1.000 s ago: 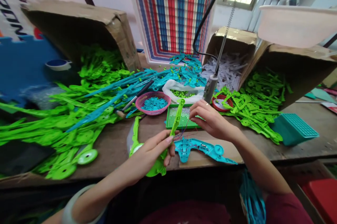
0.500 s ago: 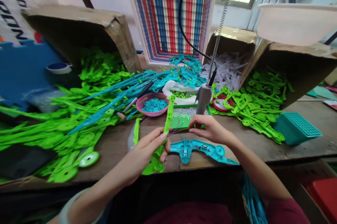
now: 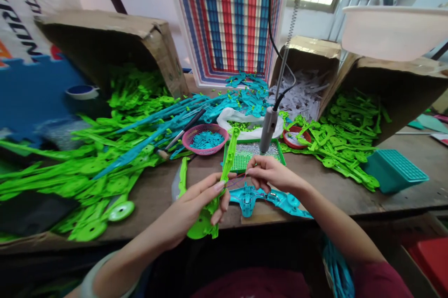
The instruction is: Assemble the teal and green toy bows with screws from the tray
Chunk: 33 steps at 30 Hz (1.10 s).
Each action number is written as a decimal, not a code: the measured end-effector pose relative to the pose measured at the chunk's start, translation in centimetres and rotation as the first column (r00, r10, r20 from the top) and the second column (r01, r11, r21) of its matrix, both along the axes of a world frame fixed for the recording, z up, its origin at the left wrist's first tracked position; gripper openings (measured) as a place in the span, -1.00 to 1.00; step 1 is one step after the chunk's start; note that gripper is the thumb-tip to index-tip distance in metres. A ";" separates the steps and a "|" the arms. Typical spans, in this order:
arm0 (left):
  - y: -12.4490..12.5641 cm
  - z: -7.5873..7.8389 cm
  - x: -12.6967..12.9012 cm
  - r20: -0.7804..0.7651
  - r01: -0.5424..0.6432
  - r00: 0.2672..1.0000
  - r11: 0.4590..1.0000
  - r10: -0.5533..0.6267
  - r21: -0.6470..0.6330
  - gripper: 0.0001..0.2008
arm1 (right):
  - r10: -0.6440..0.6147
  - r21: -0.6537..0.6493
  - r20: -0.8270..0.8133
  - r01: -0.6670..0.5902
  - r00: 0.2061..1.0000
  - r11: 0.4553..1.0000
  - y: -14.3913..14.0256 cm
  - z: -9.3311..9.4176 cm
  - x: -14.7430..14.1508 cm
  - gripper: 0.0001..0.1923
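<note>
My left hand (image 3: 196,202) grips a long bright green plastic part (image 3: 227,162) that stands tilted upward over the table's front edge. My right hand (image 3: 269,174) pinches thin red and blue wires (image 3: 238,180) that run between the green part and my fingers. Just below both hands a teal plastic frame (image 3: 276,197) lies flat on a piece of cardboard. A hanging electric screwdriver (image 3: 268,125) dangles on its cable right behind my right hand, over a green tray of small screws (image 3: 245,158).
A pink basket of teal bits (image 3: 205,139) and a white bag of green bits (image 3: 245,125) sit behind the tray. Heaps of green parts (image 3: 87,167) spill from tipped cardboard boxes (image 3: 105,41) left and right. A teal tray (image 3: 394,169) lies at right.
My right hand has drawn left and closer to the green part, taking the wires. The hanging screwdriver has swung left. My left hand has stayed about where it was.
</note>
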State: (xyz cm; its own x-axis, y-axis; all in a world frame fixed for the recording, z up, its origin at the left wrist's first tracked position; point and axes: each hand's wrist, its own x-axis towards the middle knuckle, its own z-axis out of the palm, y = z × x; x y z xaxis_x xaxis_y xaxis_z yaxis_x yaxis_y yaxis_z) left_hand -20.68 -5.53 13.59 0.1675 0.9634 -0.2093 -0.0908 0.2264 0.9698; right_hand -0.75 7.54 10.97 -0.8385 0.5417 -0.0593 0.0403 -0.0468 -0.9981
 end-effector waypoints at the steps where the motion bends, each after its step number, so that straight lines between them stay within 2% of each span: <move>1: 0.0 -0.1 0.0 0.071 -0.002 0.997 1.000 0.003 -0.013 -0.58 | 0.043 -0.083 -0.004 -0.044 0.999 0.996 -0.2 -0.3 -0.1 -0.82; 3: 0.1 -0.1 0.1 0.198 -0.013 0.980 0.999 0.020 -0.034 -0.54 | 0.095 -0.188 -0.038 -0.101 0.995 0.977 -0.6 -0.7 -0.2 -0.78; 5: 0.3 -0.1 0.2 0.276 -0.034 0.960 0.999 0.044 -0.039 -0.52 | 0.097 -0.184 -0.048 -0.104 0.994 0.977 -1.2 -1.1 -0.2 -0.76; 6: 0.3 -0.1 0.3 0.293 -0.050 0.954 0.998 0.058 -0.036 -0.52 | 0.103 -0.117 -0.036 -0.106 0.994 0.987 -1.6 -1.2 -0.1 -0.76; 7: 0.4 -0.2 0.3 0.298 -0.065 0.952 0.997 0.072 -0.033 -0.54 | 0.125 0.003 -0.008 -0.125 0.992 0.992 -1.9 -1.1 0.1 -0.78; 8: 0.4 -0.2 0.3 0.292 -0.080 0.953 0.996 0.086 -0.031 -0.56 | 0.147 0.171 0.039 -0.152 0.988 0.974 -2.2 -0.9 0.4 -0.80; 9: 0.5 -0.3 0.4 0.274 -0.091 0.957 0.995 0.096 -0.030 -0.58 | 0.141 0.363 0.088 -0.163 0.986 0.917 -2.5 -0.5 0.7 -0.82; 10: 0.5 -0.4 0.4 0.250 -0.095 0.963 0.995 0.100 -0.032 -0.60 | 0.088 0.549 0.115 -0.137 0.990 0.825 -2.8 -0.1 1.1 -0.84; 12: 0.6 -0.5 0.5 0.185 -0.085 0.978 0.996 0.091 -0.038 -0.62 | -0.127 0.822 0.012 0.062 0.992 0.566 -2.9 1.2 1.8 -0.87; 13: 0.7 -0.6 0.6 0.153 -0.072 0.985 0.997 0.077 -0.036 -0.62 | -0.223 0.892 -0.098 0.185 0.970 0.414 -2.8 1.8 2.0 -0.89; 14: 0.7 -0.7 0.8 0.125 -0.052 0.991 0.998 0.056 -0.031 -0.61 | -0.266 0.927 -0.193 0.265 0.944 0.267 -2.5 2.5 2.1 -0.90; 15: 0.7 -0.7 1.0 0.103 -0.022 0.994 0.999 0.025 -0.026 -0.60 | -0.254 0.948 -0.246 0.287 0.935 0.140 -2.2 3.0 2.1 -0.89; 16: 0.7 -0.7 1.3 0.086 0.012 0.996 1.000 -0.010 -0.022 -0.58 | -0.207 0.964 -0.250 0.263 0.946 0.039 -1.8 3.5 2.0 -0.87; 17: 0.7 -0.7 1.5 0.076 0.047 0.996 0.999 -0.045 -0.024 -0.56 | -0.145 0.977 -0.214 0.211 0.966 -0.033 -1.5 3.9 1.9 -0.89; 18: 0.7 -0.7 1.8 0.073 0.080 0.994 0.996 -0.077 -0.034 -0.54 | -0.086 0.985 -0.165 0.159 0.982 -0.071 -1.2 4.1 1.7 -0.91; 19: 0.6 -0.7 2.0 0.077 0.106 0.992 0.993 -0.102 -0.050 -0.53 | -0.039 0.989 -0.128 0.124 0.991 -0.080 -1.0 4.3 1.7 -0.91; 21: 0.4 -0.7 2.4 0.105 0.127 0.987 0.988 -0.118 -0.084 -0.53 | 0.032 0.995 -0.097 0.098 0.995 -0.034 -0.9 4.5 1.7 -0.85; 22: 0.3 -0.7 2.5 0.124 0.128 0.986 0.987 -0.115 -0.097 -0.55 | 0.064 0.996 -0.090 0.089 0.994 0.017 -0.9 4.5 1.9 -0.84; 25: 0.1 -0.8 2.7 0.166 0.115 0.981 0.989 -0.098 -0.096 -0.58 | 0.096 0.975 -0.079 0.057 0.992 0.216 -1.5 4.5 2.5 -0.84; 27: 0.1 -0.8 2.7 0.153 0.115 0.983 0.990 -0.102 -0.079 -0.56 | 0.041 0.941 -0.094 0.076 0.995 0.331 -1.9 4.4 2.7 -0.86; 29: 0.1 -0.8 2.8 0.113 0.117 0.988 0.991 -0.109 -0.067 -0.54 | -0.047 0.907 -0.098 0.109 0.994 0.406 -2.2 4.3 2.6 -0.87; 31: 0.1 -0.8 2.9 0.066 0.121 0.991 0.991 -0.118 -0.057 -0.52 | -0.131 0.885 -0.069 0.122 0.989 0.448 -2.6 4.2 2.5 -0.87; 33: 0.2 -0.9 2.9 0.016 0.135 0.991 0.990 -0.135 -0.043 -0.49 | -0.239 0.886 -0.026 0.133 0.971 0.443 -3.0 4.1 2.3 -0.86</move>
